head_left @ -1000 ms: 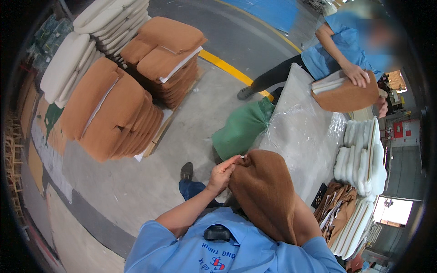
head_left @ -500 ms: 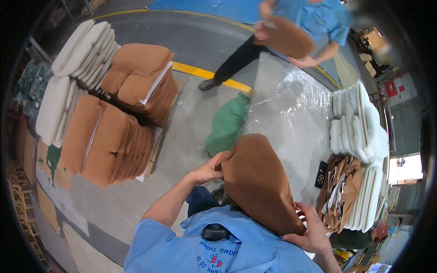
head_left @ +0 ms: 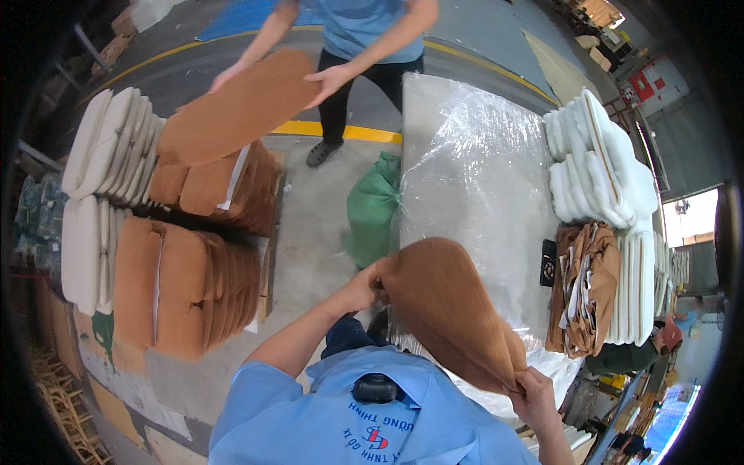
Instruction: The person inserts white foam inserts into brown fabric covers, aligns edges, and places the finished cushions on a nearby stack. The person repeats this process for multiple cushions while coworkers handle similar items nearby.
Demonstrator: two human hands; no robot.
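A brown fabric-covered cushion (head_left: pixel 449 310) is held in front of my chest, over the near edge of a table wrapped in clear plastic film (head_left: pixel 473 178). My left hand (head_left: pixel 366 285) grips its left edge, with the fingertips partly hidden behind it. At the lower right corner my right hand (head_left: pixel 536 397) pinches the brown fabric, which bunches and folds there. Across from me another person holds a second brown cushion (head_left: pixel 240 108) with both hands, over the stack at the far left.
Brown cushions (head_left: pixel 186 287) are stacked at left beside white pads (head_left: pixel 93 248). A green sack (head_left: pixel 373 203) leans against the table. White padding (head_left: pixel 593 163), folded brown covers (head_left: pixel 585 291) and a dark phone-like object (head_left: pixel 548 262) lie along the table's right side.
The other person has moved left with their cushion, from the table's far end to above the brown stack. My right hand has closed tighter on the cushion's corner, bunching the fabric.
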